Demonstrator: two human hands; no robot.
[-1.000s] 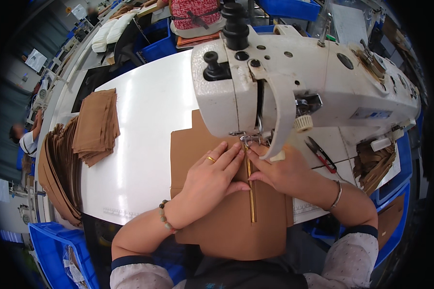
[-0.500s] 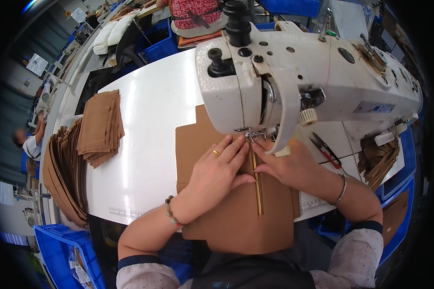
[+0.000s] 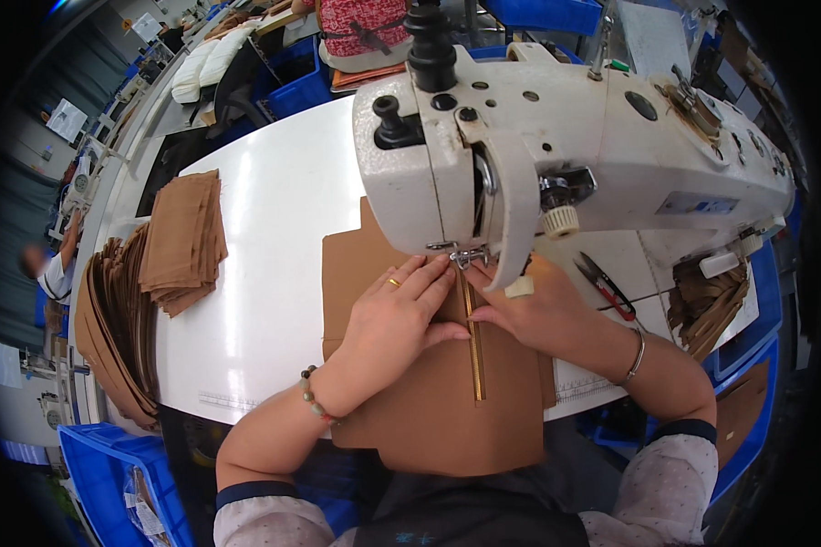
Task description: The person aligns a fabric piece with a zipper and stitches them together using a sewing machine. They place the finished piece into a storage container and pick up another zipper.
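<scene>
Our half-spread, ungripping hands (image 3: 388,314) (image 3: 536,303) press the brown panel (image 3: 424,424); uneven pressure could skew the gold strip (image 3: 477,369) at the twelve-o'clock presser foot (image 3: 466,259).

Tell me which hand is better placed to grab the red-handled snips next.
Right hand, probably: it lies nearer the snips; the left hand is farther, mostly across the gold strip.
</scene>
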